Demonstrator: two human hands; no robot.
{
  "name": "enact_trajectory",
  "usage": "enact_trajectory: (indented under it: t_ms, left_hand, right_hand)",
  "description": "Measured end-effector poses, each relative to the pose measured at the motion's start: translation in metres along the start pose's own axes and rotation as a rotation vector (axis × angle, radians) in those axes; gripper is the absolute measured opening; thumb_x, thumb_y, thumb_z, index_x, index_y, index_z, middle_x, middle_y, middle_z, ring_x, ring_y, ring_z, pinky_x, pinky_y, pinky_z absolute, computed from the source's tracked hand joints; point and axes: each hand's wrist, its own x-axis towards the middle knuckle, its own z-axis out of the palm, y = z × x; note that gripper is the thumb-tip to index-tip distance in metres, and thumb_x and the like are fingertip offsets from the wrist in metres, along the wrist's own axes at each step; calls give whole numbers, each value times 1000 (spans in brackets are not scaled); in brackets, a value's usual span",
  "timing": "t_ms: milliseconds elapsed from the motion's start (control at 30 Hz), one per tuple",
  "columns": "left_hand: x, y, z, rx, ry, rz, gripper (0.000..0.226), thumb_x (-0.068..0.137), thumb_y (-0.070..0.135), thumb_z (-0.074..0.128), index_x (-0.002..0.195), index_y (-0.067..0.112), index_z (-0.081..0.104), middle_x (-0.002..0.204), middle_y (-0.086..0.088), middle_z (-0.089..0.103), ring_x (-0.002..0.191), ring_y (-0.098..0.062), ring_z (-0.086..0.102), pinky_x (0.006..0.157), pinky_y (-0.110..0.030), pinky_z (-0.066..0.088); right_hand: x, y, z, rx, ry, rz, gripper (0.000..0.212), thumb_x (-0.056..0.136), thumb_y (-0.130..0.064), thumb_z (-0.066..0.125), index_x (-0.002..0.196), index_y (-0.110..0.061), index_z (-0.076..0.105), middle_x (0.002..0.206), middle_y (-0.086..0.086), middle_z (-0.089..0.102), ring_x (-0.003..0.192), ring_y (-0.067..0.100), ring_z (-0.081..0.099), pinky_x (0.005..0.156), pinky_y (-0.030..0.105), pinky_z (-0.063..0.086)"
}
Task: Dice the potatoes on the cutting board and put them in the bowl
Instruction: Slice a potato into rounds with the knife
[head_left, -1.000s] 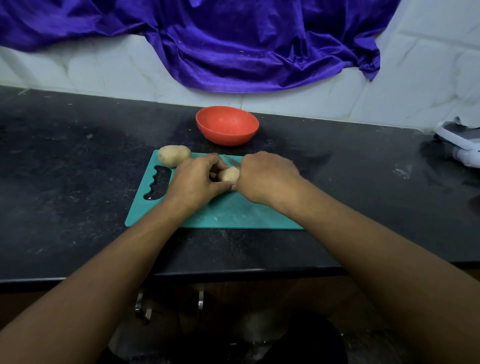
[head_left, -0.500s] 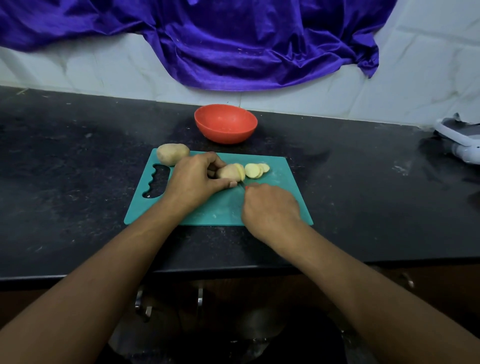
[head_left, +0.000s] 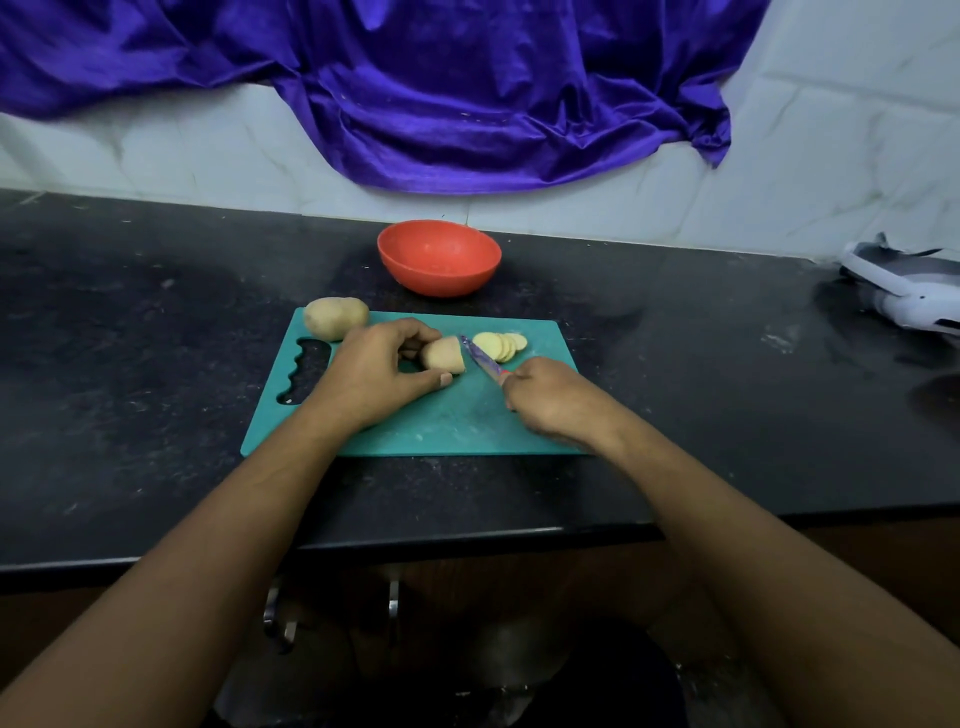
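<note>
On the teal cutting board (head_left: 447, 426) my left hand (head_left: 371, 371) grips a partly cut potato (head_left: 442, 354), cut face turned right. My right hand (head_left: 545, 397) holds a knife (head_left: 480, 359) by its handle, and the blade lies flat between the cut face and a row of several round potato slices (head_left: 500, 345). A whole potato (head_left: 335, 317) rests at the board's far left corner. The red bowl (head_left: 439, 256) stands just behind the board and looks empty.
The board lies on a black stone counter (head_left: 156, 364) whose front edge runs just below my forearms. A purple cloth (head_left: 441, 88) hangs on the tiled wall behind. A white appliance (head_left: 906, 291) sits at the far right of the counter.
My right hand has drawn back toward me and to the right, uncovering the slices. The knife blade now shows beside the cut face. My left hand has stayed on the potato.
</note>
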Motion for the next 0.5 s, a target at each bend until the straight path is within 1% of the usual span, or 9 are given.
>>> enact_trajectory:
  t_ms: [67,100,200,267,333,367,400,433,500]
  left_hand:
    - [0,-1,-1,-17,-12,-7,44,81,27,86,121,20,72,110,13,73,102,2,66,100,-25,53]
    - [0,0,-1,-26,-10,-9,44,81,26,86,122,20,72,110,13,73,101,2,66,99,-24,53]
    - [0,0,0,-59,16,-20,42,78,27,89,117,21,73,104,13,74,96,2,68,94,-22,55]
    - [1,-2,2,-62,38,-30,41,75,28,91,111,22,72,99,12,74,92,-2,69,89,-24,57]
    - [2,-2,3,-55,55,-35,40,73,30,92,106,23,71,95,11,74,89,-3,69,87,-27,58]
    - [2,-2,3,-49,62,-34,39,73,30,93,105,24,71,94,12,73,88,-3,69,86,-28,59]
    - [2,-1,3,-44,68,-32,39,73,31,93,104,24,71,94,13,73,87,-2,69,86,-28,59]
    - [1,0,3,-41,72,-28,38,73,31,93,104,24,72,93,13,73,87,0,69,86,-28,59]
    - [1,1,3,-43,74,-25,36,73,30,92,102,24,73,92,14,74,85,2,69,85,-29,59]
  right_hand:
    - [0,3,-2,106,-17,21,37,105,-39,43,91,-10,62,68,5,50,50,16,39,48,30,28]
    - [0,4,-3,105,-12,19,34,104,-36,44,92,-10,62,68,5,51,49,16,39,48,29,29]
    - [-3,-3,-14,-36,60,-46,34,106,-32,44,95,-9,66,73,4,60,56,17,51,52,29,36]
    - [-7,-12,-25,-106,91,-111,35,105,-31,45,96,-6,68,76,7,64,64,23,57,59,32,42]
    - [-12,-22,-35,-193,101,-150,35,104,-32,46,92,-7,68,77,7,65,69,27,61,64,35,49]
    - [-13,-27,-39,-249,99,-160,34,104,-32,47,87,-9,66,78,7,65,70,27,63,65,37,51]
    - [-15,-32,-42,-305,94,-164,34,104,-32,48,81,-12,63,77,6,64,70,26,62,62,37,49]
    - [-17,-37,-44,-356,86,-164,34,103,-31,49,76,-14,59,76,5,62,68,23,59,59,35,44]
    - [-21,-45,-45,-427,63,-154,33,103,-27,50,72,-16,52,74,4,58,64,19,54,55,32,36]
